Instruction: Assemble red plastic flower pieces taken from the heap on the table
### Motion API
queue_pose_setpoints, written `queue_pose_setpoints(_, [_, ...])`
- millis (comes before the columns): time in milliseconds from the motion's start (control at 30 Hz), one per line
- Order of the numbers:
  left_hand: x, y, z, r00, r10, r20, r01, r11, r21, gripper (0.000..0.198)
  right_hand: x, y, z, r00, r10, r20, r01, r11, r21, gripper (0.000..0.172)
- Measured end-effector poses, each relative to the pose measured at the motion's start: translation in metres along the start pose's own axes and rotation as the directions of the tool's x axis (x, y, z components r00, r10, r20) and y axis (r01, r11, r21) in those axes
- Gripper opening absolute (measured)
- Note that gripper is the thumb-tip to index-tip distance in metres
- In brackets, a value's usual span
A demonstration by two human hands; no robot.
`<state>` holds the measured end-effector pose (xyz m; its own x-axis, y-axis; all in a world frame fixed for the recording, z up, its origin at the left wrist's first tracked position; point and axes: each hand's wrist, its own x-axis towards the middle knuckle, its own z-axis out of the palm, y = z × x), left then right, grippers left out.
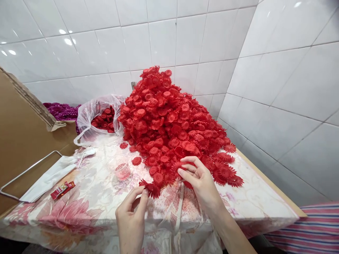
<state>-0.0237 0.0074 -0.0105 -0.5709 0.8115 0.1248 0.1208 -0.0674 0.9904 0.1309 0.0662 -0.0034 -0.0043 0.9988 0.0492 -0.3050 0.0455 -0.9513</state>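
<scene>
1. Head view: the left hand (132, 209) pinches a dark red flower (153, 191) by its edge, perhaps to spare the petals.
2. The right hand (203, 180) has thumb and fingertips at the front of the flower heap (164, 116); whether they grip a flower, I cannot tell.
3. This heap rises on the surface (255, 201) near the tiled wall (190, 38), its near edge seemingly placed for easy reach.
4. Beside it stands a clear cup (119, 168), likely kept handy.

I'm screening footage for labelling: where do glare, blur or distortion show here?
In the head view, small glare spots dot the tiled wall, mostly upper left; there too, its slanting lines suggest wide-angle stretch; same head view, the red pile, left hand and right hand show no obvious blur.
</scene>
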Motion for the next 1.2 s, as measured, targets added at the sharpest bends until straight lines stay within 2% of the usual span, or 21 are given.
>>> queue_pose_setpoints(67, [0.000, -0.003, 0.001, 1.000, -0.006, 0.020, 0.006, 1.000, -0.022, 0.016, 0.000, -0.003, 0.001, 0.999, -0.027, 0.032, 0.030, 0.997, -0.071, 0.027])
queue_pose_setpoints(167, [0.001, -0.006, 0.002, 1.000, -0.011, 0.023, 0.012, 0.999, -0.045, 0.017, 0.007, -0.010, 0.003, 0.987, -0.151, 0.063, 0.163, 0.940, -0.298, 0.016])
queue_pose_setpoints(233, [0.002, -0.007, 0.003, 1.000, -0.015, 0.018, 0.016, 0.999, -0.051, 0.018, 0.018, -0.017, 0.006, 0.972, -0.220, 0.088, 0.237, 0.881, -0.411, 0.011])
queue_pose_setpoints(333, [0.004, -0.006, 0.004, 1.000, -0.015, 0.012, 0.016, 0.998, -0.056, 0.019, 0.043, -0.028, 0.011, 0.955, -0.245, 0.165, 0.295, 0.823, -0.486, 0.008])
queue_pose_setpoints(400, [0.004, -0.006, 0.004, 1.000, -0.016, 0.009, 0.017, 0.998, -0.064, 0.019, 0.061, -0.034, 0.014, 0.941, -0.228, 0.251, 0.330, 0.788, -0.519, 0.003])
queue_pose_setpoints(500, [0.004, -0.006, 0.004, 0.999, -0.033, 0.014, 0.034, 0.996, -0.080, 0.020, 0.081, -0.039, 0.018, 0.914, -0.186, 0.360, 0.366, 0.759, -0.538, 0.017])
queue_pose_setpoints(567, [0.003, -0.007, 0.003, 0.999, -0.042, 0.014, 0.043, 0.995, -0.090, 0.020, 0.089, -0.039, 0.020, 0.901, -0.171, 0.399, 0.384, 0.743, -0.548, 0.022])
queue_pose_setpoints(633, [0.002, -0.008, 0.002, 0.999, -0.042, 0.014, 0.043, 0.994, -0.098, 0.020, 0.093, -0.038, 0.022, 0.890, -0.161, 0.426, 0.401, 0.723, -0.563, 0.018])
queue_pose_setpoints(733, [0.001, -0.008, 0.000, 0.999, -0.039, 0.014, 0.040, 0.993, -0.108, 0.020, 0.096, -0.036, 0.026, 0.881, -0.181, 0.438, 0.436, 0.671, -0.599, 0.010])
queue_pose_setpoints(867, [0.001, -0.008, -0.003, 0.999, -0.035, -0.003, 0.034, 0.993, -0.117, 0.021, 0.104, -0.036, 0.031, 0.879, -0.219, 0.423, 0.465, 0.586, -0.663, 0.014])
queue_pose_setpoints(1000, [0.002, -0.009, -0.003, 0.999, -0.047, -0.016, 0.044, 0.988, -0.149, 0.020, 0.117, -0.039, 0.031, 0.877, -0.153, 0.455, 0.462, 0.529, -0.712, 0.008])
queue_pose_setpoints(1067, [0.002, -0.010, -0.003, 0.998, -0.065, -0.005, 0.063, 0.983, -0.175, 0.019, 0.123, -0.042, 0.029, 0.869, -0.120, 0.480, 0.473, 0.487, -0.734, 0.013])
queue_pose_setpoints(1200, [0.002, -0.010, -0.003, 0.997, -0.080, -0.001, 0.078, 0.978, -0.193, 0.018, 0.130, -0.047, 0.028, 0.874, -0.072, 0.481, 0.475, 0.336, -0.813, 0.021])
